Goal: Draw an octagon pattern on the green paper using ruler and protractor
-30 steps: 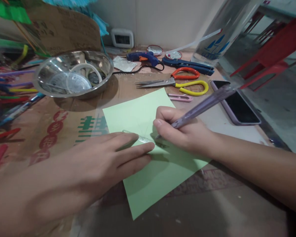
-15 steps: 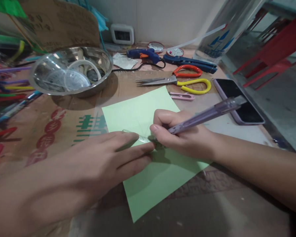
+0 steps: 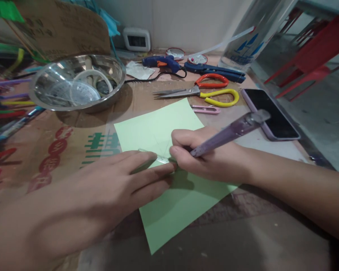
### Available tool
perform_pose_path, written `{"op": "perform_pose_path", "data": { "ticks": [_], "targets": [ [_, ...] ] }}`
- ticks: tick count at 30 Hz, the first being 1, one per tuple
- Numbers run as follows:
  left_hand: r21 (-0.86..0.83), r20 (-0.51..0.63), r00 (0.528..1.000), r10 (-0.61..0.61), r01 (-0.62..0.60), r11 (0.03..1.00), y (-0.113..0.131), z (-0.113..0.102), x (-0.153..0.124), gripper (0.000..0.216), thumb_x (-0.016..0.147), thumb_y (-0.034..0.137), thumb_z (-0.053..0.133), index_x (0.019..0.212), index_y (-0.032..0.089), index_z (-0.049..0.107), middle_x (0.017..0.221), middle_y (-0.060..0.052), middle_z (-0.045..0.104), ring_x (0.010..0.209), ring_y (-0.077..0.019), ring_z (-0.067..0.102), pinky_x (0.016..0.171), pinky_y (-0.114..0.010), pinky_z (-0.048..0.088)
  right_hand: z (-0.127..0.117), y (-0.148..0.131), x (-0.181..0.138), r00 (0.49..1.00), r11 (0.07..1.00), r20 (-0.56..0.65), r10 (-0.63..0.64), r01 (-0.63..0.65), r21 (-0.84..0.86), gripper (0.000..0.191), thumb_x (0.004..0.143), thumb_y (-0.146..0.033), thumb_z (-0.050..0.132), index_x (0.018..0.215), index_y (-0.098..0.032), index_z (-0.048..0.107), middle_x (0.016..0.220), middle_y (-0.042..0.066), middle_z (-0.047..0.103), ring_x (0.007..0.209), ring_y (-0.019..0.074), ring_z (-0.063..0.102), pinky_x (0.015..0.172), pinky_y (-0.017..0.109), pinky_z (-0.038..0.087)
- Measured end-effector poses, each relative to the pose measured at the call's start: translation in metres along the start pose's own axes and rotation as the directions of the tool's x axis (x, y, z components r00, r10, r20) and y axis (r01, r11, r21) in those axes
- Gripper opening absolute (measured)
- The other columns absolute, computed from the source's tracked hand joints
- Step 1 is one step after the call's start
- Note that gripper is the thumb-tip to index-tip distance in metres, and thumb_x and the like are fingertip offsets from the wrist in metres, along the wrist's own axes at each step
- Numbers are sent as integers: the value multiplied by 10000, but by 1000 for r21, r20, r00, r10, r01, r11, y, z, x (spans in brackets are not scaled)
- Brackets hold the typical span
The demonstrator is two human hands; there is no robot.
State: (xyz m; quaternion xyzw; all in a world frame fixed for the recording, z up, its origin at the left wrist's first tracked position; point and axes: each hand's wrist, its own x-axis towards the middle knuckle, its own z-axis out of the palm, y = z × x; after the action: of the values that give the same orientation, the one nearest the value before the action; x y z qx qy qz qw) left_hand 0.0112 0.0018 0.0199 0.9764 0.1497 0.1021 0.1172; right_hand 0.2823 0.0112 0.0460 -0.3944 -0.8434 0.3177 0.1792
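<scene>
Gripping purple pen [image 3: 226, 131] w/ R hand [image 3: 206, 154]: thumb + index closed round lower barrel, upper end slanting up to the right. Tip hidden behind thumb; can't tell if it touches paper.

L hand [image 3: 130, 180] unclenched: fingers stretched out, laid over clear ruler [image 3: 162, 159], pressing not pinching, as far as visible. Ruler lies flat, mostly under the fingers, approx. mid-sheet. Green paper [image 3: 155, 116] sits skewed on worktop betw. & under both hands; few faint lines [image 3: 159, 143] just beyond ruler.

Handling (my judgmt): paper light, thin, prob. creases easily & skids if unweighted; best held by flat fingertips, well spread. Ruler prob. stiff, slick plastic, could pivot; press nr. both ends, fingertips back from edge. Pen light, rigid, smooth; hold low on barrel.

Nearby: scissors [image 3: 196, 91] past sheet's far edge, pink cutter [image 3: 206, 109] just beside its far corner, phone [image 3: 274, 114] to right, metal bowl [image 3: 35, 94] far left w/ bits inside.
</scene>
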Motion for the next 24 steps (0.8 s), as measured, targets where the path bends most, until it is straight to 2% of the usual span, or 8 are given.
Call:
{"op": "perform_pose_path", "data": {
  "ticks": [3, 8, 11, 16, 20, 24],
  "targets": [
    [110, 12, 996, 91, -91, 990, 1, -3, 3, 521, 1078, 181, 403, 1570, 229, 564, 1507, -78, 708, 1126, -272, 696, 883, -393, 579, -4, -1, 1, 997, 998, 41, 59, -59, 6, 317, 1003, -313, 502, 722, -253, 367, 627, -53, 401, 617, 139, 365, 646, 320, 258],
    [135, 9, 995, 102, -102, 986, 1, -3, 4, 537, 1058, 184, 438, 1582, 208, 550, 1501, -102, 697, 1170, -290, 658, 855, -390, 556, -9, -3, -1, 984, 987, 76, 160, -160, 2, 353, 1000, -366, 513, 689, -254, 390, 614, -46, 372, 618, 144, 373, 632, 326, 256],
    [142, 1, 996, 94, -93, 985, 0, 0, 1, 506, 1065, 184, 444, 1550, 231, 578, 1484, -102, 680, 1209, -290, 644, 877, -388, 553, -10, -2, -1, 985, 988, 84, 150, -152, 26, 346, 999, -366, 514, 697, -257, 385, 627, -50, 360, 617, 141, 379, 629, 324, 261],
    [121, -21, 997, 71, -68, 990, -1, 3, 1, 468, 1084, 174, 423, 1513, 233, 600, 1402, -115, 669, 1158, -276, 645, 882, -389, 560, -11, -2, 0, 989, 992, 86, 118, -122, 41, 322, 987, -325, 508, 696, -257, 391, 610, -57, 341, 600, 138, 386, 623, 321, 264],
    [102, 22, 999, 45, -47, 994, -2, 6, -2, 476, 1098, 204, 456, 1547, 295, 586, 1457, -90, 647, 1247, -277, 630, 974, -403, 557, -13, -3, 2, 990, 993, 88, 111, -114, 34, 328, 982, -307, 510, 685, -258, 380, 592, -56, 333, 592, 142, 387, 621, 323, 262],
    [100, 18, 999, 52, -53, 994, -3, 8, -3, 442, 1111, 218, 462, 1518, 289, 619, 1516, -93, 628, 1261, -289, 635, 977, -414, 565, -14, -3, 4, 985, 992, 117, 127, -129, 10, 316, 987, -302, 520, 701, -257, 392, 610, -52, 361, 618, 148, 397, 639, 332, 257]
  ]
}}
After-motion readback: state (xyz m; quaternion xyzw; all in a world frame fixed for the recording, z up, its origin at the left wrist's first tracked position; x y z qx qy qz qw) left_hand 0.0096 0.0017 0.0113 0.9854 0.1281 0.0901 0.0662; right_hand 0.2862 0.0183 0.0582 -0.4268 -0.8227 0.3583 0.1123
